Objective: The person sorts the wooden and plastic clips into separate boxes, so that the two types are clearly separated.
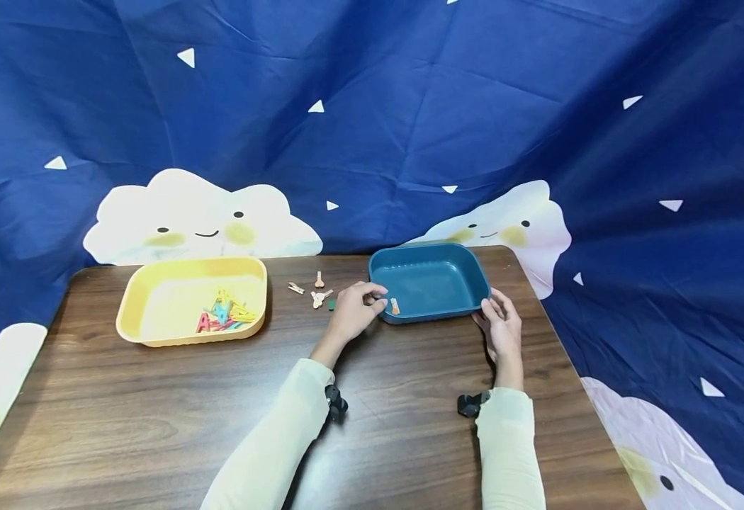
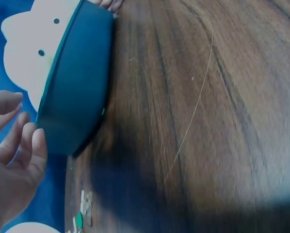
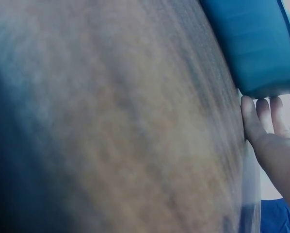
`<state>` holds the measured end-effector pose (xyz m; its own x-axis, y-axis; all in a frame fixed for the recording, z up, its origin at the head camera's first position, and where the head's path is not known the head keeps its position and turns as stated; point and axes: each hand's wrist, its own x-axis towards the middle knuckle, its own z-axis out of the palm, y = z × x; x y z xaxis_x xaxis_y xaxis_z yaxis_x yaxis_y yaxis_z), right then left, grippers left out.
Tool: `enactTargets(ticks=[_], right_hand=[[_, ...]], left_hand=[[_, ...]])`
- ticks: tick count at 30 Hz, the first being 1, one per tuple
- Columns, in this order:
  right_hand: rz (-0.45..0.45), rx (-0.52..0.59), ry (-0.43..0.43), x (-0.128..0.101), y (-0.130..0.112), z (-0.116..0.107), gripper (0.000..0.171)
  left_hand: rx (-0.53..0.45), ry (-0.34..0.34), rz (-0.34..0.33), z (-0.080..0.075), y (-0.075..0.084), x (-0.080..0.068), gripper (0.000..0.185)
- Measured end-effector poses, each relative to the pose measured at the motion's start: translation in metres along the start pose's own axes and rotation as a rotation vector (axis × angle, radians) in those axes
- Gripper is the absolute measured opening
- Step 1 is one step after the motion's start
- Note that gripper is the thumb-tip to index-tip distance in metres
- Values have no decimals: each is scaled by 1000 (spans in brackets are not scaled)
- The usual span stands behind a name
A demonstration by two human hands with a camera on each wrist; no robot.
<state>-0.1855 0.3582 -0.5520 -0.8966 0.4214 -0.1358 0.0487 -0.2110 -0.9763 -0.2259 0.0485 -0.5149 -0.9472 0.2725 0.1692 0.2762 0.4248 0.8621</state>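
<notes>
A blue plastic basin (image 1: 429, 316) stands at the table's back right. My left hand (image 1: 354, 309) hovers at its left end, thumb and fingertips apart with nothing between them; in the left wrist view the fingers (image 2: 26, 145) are loosely bent beside the basin's end wall. Just inside that end lies a small orange and white clip (image 1: 395, 306). At the basin's near right corner is my right hand (image 1: 502, 329). Its fairly straight fingertips touch the end wall and rim, as the right wrist view shows with the hand (image 3: 276, 145) below the basin's wall (image 3: 261, 53).
Left of my left hand lie several small decorated clips (image 1: 318, 299) on the wooden table (image 1: 155, 411), one with green on it. A yellow basin (image 1: 136, 312) at the back left holds a pile of colored plastic clothespins (image 1: 225, 314). A blue printed cloth (image 1: 372, 127) hangs behind.
</notes>
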Motion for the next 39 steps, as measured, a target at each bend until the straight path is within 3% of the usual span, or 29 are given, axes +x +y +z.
enactTargets(ticks=[13, 20, 24, 32, 39], right_hand=[[3, -5, -1, -3, -1, 0, 48], [27, -6, 13, -3, 0, -2, 47], [20, -9, 7, -1, -1, -1, 48], [-1, 0, 5, -1, 0, -2, 45], [0, 4, 6, -1, 1, -3, 43]], left_hand=[[-22, 46, -23, -23, -13, -3, 25], [-57, 96, -120, -37, -25, -7, 30], [-25, 128, -143, -45, -31, -9, 30], [36, 106, -205, -45, -47, -17, 29], [94, 84, -172, -41, -56, -20, 27]])
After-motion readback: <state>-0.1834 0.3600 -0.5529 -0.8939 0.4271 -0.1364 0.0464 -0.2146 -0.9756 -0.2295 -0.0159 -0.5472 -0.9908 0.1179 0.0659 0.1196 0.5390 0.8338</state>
